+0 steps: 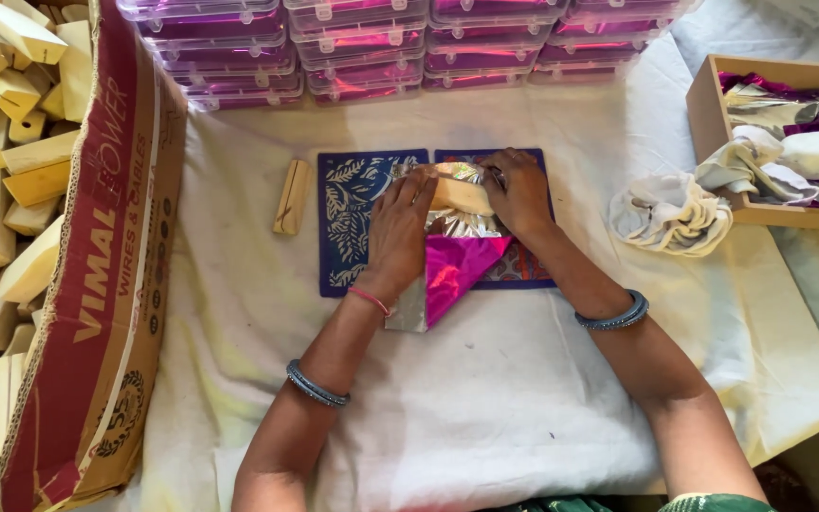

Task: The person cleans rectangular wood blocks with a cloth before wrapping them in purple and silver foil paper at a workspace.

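Observation:
A sheet of foil (457, 261), silver on one face and magenta on the other, lies on two blue patterned mats (348, 223). A pale wooden block (457, 194) rests on the foil. My left hand (398, 232) presses the foil against the block's left side. My right hand (518, 194) holds the block's right end with foil folded over it. One magenta corner is turned up toward me.
A loose wooden block (291, 196) lies left of the mats on the white cloth (485, 398). A cardboard box (106, 284) full of wooden blocks stands at the left. Stacked clear plastic cases (362, 47) line the back. A wooden tray (713, 123) with foil-wrapped pieces and crumpled white cloths (665, 213) sits at right.

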